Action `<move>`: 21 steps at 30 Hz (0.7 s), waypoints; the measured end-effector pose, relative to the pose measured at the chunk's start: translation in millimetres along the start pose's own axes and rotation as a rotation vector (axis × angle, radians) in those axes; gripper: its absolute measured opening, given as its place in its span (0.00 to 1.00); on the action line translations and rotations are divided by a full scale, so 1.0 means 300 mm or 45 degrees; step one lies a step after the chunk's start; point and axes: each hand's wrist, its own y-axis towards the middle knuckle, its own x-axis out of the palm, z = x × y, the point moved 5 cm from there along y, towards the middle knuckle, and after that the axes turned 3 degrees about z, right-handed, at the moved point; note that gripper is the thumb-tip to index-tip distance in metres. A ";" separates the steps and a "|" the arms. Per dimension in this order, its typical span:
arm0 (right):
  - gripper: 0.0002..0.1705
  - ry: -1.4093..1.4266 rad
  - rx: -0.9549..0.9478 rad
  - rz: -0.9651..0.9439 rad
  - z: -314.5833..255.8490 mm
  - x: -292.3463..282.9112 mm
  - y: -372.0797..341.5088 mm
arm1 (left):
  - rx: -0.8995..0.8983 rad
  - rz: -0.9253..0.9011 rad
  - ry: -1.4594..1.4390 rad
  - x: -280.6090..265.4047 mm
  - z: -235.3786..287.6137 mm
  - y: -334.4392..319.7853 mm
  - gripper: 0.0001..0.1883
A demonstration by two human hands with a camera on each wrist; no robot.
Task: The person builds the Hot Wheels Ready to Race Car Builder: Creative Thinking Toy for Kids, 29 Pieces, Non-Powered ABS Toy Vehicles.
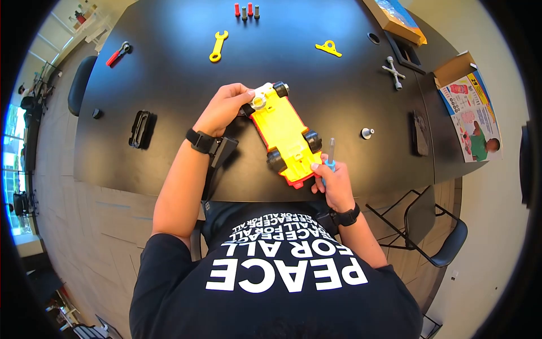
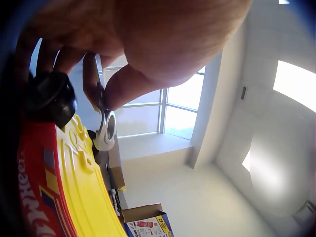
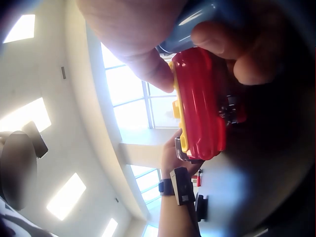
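Observation:
A toy car [image 1: 282, 133] is held underside up over the near part of the table, its yellow base showing and its red body below. My left hand [image 1: 221, 108] is at its far end, thumb and forefinger pinching a pale ring-ended piece [image 2: 105, 133] beside a black wheel [image 2: 52, 98]. My right hand [image 1: 340, 189] grips the near end, thumb on the yellow base. In the same hand is a screwdriver [image 1: 329, 164] with a blue handle, its shaft pointing away from me. The right wrist view shows the car's red end [image 3: 200, 103] close to the fingers.
Farther back lie a yellow wrench [image 1: 218, 46], a yellow ring-shaped piece [image 1: 328, 49], a red-handled tool [image 1: 118, 54] and several small pegs [image 1: 247, 11]. To the right are a grey cross wrench [image 1: 393, 73], a small grey part [image 1: 367, 133] and an opened box [image 1: 471, 107].

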 end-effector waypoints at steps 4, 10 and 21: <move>0.13 0.010 -0.086 0.004 0.003 0.004 -0.021 | -0.029 0.033 -0.202 0.000 -0.021 0.007 0.08; 0.12 -0.175 -0.203 -0.081 -0.006 -0.003 -0.034 | 0.244 0.079 -0.340 0.011 0.025 -0.031 0.08; 0.14 -0.475 0.040 -0.395 -0.046 0.025 -0.074 | 0.342 0.270 -0.462 0.051 0.075 -0.139 0.18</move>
